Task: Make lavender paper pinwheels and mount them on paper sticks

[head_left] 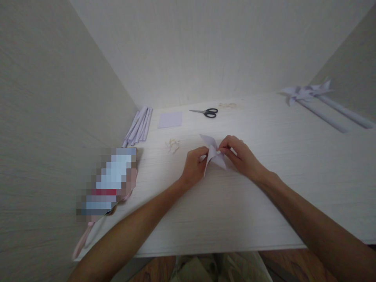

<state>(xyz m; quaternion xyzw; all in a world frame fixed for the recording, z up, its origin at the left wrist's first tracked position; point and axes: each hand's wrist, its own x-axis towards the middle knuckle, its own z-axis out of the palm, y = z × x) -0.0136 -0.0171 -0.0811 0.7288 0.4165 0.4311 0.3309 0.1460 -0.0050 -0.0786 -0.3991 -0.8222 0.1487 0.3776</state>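
Note:
Over the middle of the white table, a pale paper pinwheel (216,158) with curled blades is between both hands. My left hand (195,166) grips its left side between thumb and fingers. My right hand (237,154) is closed in a pinch at the right of the pinwheel's centre; whether something tiny sits between those fingertips I cannot tell. Beyond the hands lie black-handled scissors (210,113), blades pointing left. A small heap of thin tan strips (172,145) rests left of the pinwheel, and a fainter group of them (227,105) lies right of the scissors.
A square paper stack (169,120) lies at the back left, beside several rolled paper sticks (138,126). Pinwheels on sticks (308,94) lie at the back right. A blurred-out object (114,180) with a pink strap sits along the left edge. Walls (199,51) enclose the back and sides.

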